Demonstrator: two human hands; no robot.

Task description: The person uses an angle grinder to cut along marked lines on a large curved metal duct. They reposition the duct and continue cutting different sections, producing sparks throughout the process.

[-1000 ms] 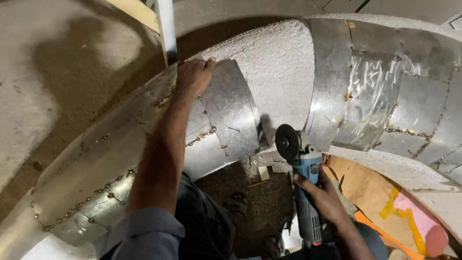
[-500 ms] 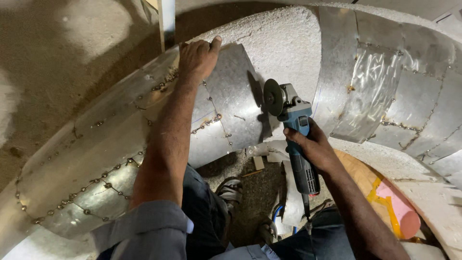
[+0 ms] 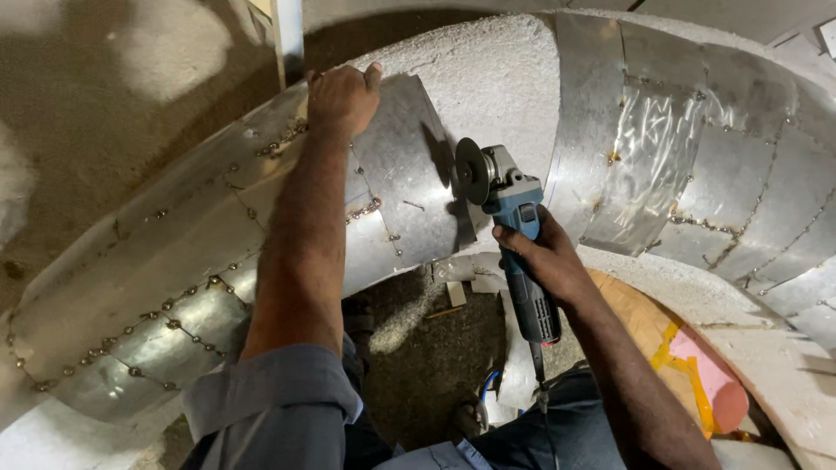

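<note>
The right hand [image 3: 544, 261] is closed round the blue body of an angle grinder [image 3: 514, 235], fingers wrapped fully about the grip with no gap showing. From that grip the tool's long axis runs up and a little to the left: the grey gear head sits just above the knuckles, and the dark cutting disc [image 3: 471, 171] stands at the far upper end, edge-on and turned toward the metal to its left. Below the grip the handle tapers down to a black tail, and a cord leaves it toward the person's lap.

Just left of the disc is a loose sheet-metal panel [image 3: 409, 165], curved over the white insulation [image 3: 488, 78] of a large bent duct. Whether the disc touches the panel's right edge cannot be told; its shadow falls on the sheet.

The left hand [image 3: 341, 97] lies well up and left of the grinder grip, curled over the panel's top edge, thumb out to the right, pressing the sheet against the curve.

Riveted cladding [image 3: 148, 287] covers the duct below and left of that hand, and more cladding [image 3: 697, 165] lies right of the grinder.

No container shows
</note>
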